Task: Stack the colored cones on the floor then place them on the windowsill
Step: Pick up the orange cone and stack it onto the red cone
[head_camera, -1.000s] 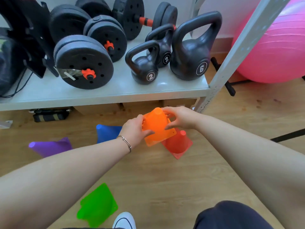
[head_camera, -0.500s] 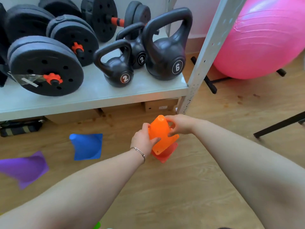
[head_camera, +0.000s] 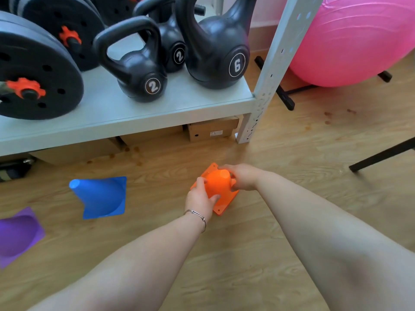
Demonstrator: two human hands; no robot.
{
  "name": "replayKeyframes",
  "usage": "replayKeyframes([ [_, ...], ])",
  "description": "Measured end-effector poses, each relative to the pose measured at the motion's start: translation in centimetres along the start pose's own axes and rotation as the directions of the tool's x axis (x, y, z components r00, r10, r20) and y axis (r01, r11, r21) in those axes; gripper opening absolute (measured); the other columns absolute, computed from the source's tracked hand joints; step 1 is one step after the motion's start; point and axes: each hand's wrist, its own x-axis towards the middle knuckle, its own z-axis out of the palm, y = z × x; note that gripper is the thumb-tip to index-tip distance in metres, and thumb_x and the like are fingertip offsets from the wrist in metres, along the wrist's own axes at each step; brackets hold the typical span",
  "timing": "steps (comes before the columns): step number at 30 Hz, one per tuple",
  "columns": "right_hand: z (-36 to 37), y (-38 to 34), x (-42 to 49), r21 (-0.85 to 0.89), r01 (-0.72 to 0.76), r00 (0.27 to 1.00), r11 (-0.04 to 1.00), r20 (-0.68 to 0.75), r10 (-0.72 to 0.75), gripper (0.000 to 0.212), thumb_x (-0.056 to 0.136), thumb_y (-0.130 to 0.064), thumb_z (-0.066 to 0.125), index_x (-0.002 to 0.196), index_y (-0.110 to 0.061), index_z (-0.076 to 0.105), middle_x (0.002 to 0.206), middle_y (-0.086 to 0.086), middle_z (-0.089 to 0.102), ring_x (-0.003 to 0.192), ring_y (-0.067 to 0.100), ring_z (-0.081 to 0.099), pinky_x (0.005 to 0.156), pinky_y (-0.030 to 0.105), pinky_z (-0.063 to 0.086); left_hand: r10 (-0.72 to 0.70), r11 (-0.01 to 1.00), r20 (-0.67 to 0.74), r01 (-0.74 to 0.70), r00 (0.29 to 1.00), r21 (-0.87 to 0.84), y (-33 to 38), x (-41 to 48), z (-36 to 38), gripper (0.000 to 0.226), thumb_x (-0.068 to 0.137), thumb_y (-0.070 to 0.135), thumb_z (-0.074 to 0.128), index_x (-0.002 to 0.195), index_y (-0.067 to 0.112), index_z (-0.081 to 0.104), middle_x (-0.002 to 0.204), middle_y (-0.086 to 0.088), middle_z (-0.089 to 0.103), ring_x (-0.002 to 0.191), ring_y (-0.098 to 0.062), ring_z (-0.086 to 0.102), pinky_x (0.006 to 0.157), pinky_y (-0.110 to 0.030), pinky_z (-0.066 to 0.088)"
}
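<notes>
An orange cone stands upright on the wooden floor, its square base flat; the red cone seen before is hidden under it. My left hand grips its near left side, and my right hand holds its far right side near the tip. A blue cone lies on its side to the left, tip pointing up-left. A purple cone lies at the left edge, partly cut off. No windowsill is in view.
A grey metal shelf carries black kettlebells and weight plates; its upright post stands just beyond the cone. Cardboard boxes sit under the shelf. A pink exercise ball and a black stand leg are at right.
Both hands lowered the orange cone onto the red cone, which is now covered. The view shifted closer and to the right; the green cone has left the frame.
</notes>
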Motion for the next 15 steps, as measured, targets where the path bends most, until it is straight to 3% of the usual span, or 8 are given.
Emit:
replayKeyframes([
  [15,1.7,0.4,1.1,0.008,-0.021,1.0,1.0,0.001,0.021,0.092,0.092,-0.012,0.075,0.166,-0.033,0.026,0.146,0.014,0.064,0.131,0.035,0.062,0.101,0.037,0.055,-0.059,0.997,0.032,0.06,0.998,-0.057,-1.2,0.7,1.4,0.053,0.079,0.026,0.072,0.123,0.018,0.043,0.115,-0.013,0.066,0.103,-0.031,0.063,0.084,-0.036,0.051],
])
